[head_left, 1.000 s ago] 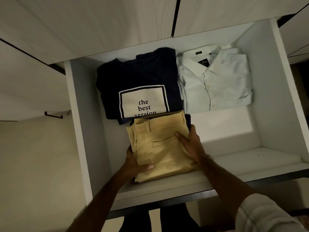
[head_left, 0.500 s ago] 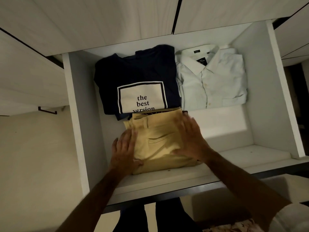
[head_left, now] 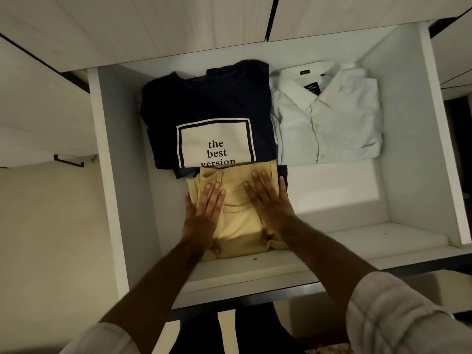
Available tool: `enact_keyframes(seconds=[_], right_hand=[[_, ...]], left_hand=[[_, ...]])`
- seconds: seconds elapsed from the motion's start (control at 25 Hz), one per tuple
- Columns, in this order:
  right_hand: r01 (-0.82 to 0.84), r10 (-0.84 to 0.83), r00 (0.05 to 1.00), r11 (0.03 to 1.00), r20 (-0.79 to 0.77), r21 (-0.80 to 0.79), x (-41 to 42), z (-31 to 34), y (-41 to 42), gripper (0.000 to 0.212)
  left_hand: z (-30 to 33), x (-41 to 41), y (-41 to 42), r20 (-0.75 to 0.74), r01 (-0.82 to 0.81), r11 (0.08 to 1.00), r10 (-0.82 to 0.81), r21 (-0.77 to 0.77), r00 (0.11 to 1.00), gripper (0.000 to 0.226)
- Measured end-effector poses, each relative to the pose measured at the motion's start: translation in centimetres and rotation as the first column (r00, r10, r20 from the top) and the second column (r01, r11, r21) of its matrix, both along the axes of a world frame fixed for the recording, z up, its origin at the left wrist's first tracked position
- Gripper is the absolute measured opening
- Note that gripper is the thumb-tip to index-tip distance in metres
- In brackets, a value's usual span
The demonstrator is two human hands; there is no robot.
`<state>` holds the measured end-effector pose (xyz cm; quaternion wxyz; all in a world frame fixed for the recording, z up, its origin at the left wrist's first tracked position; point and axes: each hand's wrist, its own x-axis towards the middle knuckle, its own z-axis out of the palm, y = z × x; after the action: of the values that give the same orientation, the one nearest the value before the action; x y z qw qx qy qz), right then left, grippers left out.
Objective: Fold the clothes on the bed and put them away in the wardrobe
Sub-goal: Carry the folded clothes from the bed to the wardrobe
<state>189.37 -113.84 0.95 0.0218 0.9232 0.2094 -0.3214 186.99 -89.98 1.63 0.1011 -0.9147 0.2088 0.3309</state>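
Observation:
Folded tan trousers [head_left: 238,221] lie in the front left of the open white wardrobe drawer [head_left: 398,190]. My left hand [head_left: 204,213] presses flat on their left half, fingers straight. My right hand [head_left: 270,205] presses flat on their right half, thumb near the front fold. Behind the trousers lies a folded navy T-shirt [head_left: 204,103] with a white printed panel, its front edge under the trousers. A folded pale blue collared shirt [head_left: 329,116] sits to the right of the T-shirt.
The drawer's front right floor [head_left: 339,195] is bare white. Closed white wardrobe doors [head_left: 153,26] hang above the drawer. A dark handle [head_left: 68,160] shows on a panel at the left. Beige floor [head_left: 51,251] lies left of the drawer.
Both hands let go of the trousers' sides and moved on top, now lying flat with straight fingers. The trousers rest lower in the drawer.

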Motion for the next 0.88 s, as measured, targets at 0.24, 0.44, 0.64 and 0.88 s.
enact_keyframes(seconds=[0.24,0.44,0.64,0.88], right_hand=[[0.008,-0.009,1.0,0.99,0.006,0.143,-1.2,4.3,-0.9,0.127],[0.166,-0.156,0.983,0.979,-0.094,0.119,-6.1,10.3,-2.4,0.092],[0.116,-0.159,0.958,0.976,0.237,0.183,-11.5,11.6,-5.0,0.076],[0.1,-0.163,0.936,0.973,0.311,0.208,-10.8,11.9,-4.3,0.074]], left_hand=[[6.1,-0.3,-2.1,-0.055,-0.043,0.999,0.042,-0.023,0.998,0.116],[12.7,-5.2,-4.4,-0.125,-0.28,0.945,0.261,-0.17,0.957,0.068],[12.7,-10.2,-4.9,0.036,-0.226,0.93,0.247,-0.289,0.968,0.078],[12.2,-9.7,-4.3,0.229,-0.145,0.941,0.22,-0.306,0.948,0.078]])
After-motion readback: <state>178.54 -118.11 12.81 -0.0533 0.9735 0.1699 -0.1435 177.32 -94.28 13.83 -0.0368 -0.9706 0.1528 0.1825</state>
